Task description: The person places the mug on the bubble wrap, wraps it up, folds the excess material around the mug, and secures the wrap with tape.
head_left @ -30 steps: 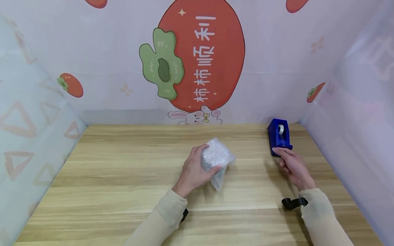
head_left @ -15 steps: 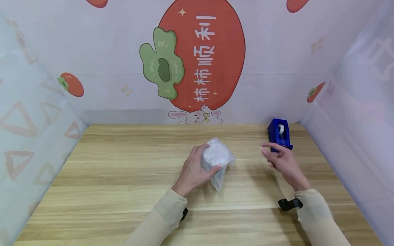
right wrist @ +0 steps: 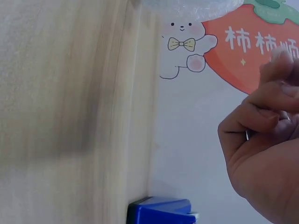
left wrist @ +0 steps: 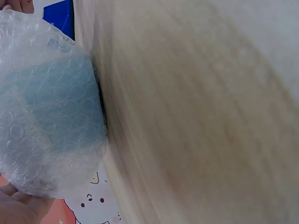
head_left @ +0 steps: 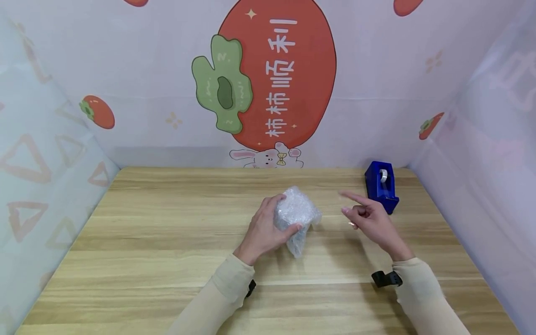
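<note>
A bubble-wrapped bundle point(head_left: 296, 209) stands on the wooden table, its loose wrap sticking out to the right and toward the front. Through the wrap, the left wrist view shows a light-blue boxy shape point(left wrist: 58, 102). My left hand point(head_left: 265, 230) grips the bundle from the left, fingers behind and thumb in front. To its right, my right hand point(head_left: 374, 224) is raised over the table, index finger stretched toward the bundle and the other fingers curled. A small glinting piece of clear tape point(head_left: 351, 224) shows at its fingers; most of it is hard to make out.
A blue tape dispenser point(head_left: 381, 188) with a white roll stands at the back right of the table point(head_left: 167, 223). White printed cloth walls point(head_left: 368, 83) enclose the table at the back and both sides.
My right hand has left the front of the tape dispenser and moved left toward the bundle, its index finger now stretched out. My left hand and the bundle stay in place.
</note>
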A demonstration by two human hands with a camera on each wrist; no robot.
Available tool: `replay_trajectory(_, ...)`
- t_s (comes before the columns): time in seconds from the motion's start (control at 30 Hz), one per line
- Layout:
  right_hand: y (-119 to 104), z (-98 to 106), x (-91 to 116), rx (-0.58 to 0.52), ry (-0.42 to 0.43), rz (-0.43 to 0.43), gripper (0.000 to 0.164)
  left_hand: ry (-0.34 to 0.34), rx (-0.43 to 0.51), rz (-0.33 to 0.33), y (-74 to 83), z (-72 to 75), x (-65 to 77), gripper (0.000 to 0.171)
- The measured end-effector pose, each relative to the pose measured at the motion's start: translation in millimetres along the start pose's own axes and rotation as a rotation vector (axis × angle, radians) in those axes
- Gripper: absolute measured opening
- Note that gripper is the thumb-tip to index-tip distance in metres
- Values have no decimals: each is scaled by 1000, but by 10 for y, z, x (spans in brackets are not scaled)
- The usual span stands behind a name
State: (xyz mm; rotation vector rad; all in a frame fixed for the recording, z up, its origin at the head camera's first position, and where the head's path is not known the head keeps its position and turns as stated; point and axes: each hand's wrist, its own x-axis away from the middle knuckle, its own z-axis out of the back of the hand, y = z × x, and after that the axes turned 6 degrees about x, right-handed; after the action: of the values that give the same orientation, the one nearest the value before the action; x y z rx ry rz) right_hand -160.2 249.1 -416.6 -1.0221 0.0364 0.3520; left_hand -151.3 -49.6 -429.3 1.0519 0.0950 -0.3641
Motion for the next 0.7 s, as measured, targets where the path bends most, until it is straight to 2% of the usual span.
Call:
replay_trajectory(0.1, -32, -20, -19, 64, -39, 44, 58, -2, 0, 5, 3, 3, -1, 80)
replay_trajectory(0.17, -60, -29, -25, 129, -44, 57, 60, -4, 0, 9, 5, 4, 0, 80)
replay_trajectory(0.37, -178, -7, -20, 444, -14, 62, 49, -4, -2, 8, 7, 5, -1, 80)
replay_trajectory(0.5, -244, 42, -34, 640, -68, 77, 43, -2, -3, 1, 5, 8, 0, 80)
replay_trajectory(0.63, -285, 72, -55, 754, -135, 82, 40, 0, 2, 4, 6, 8, 3, 81)
replay_trajectory(0.7, -305, 76, -60, 825, -143, 97, 39, -3, 6, 9, 6, 4, 4, 81)
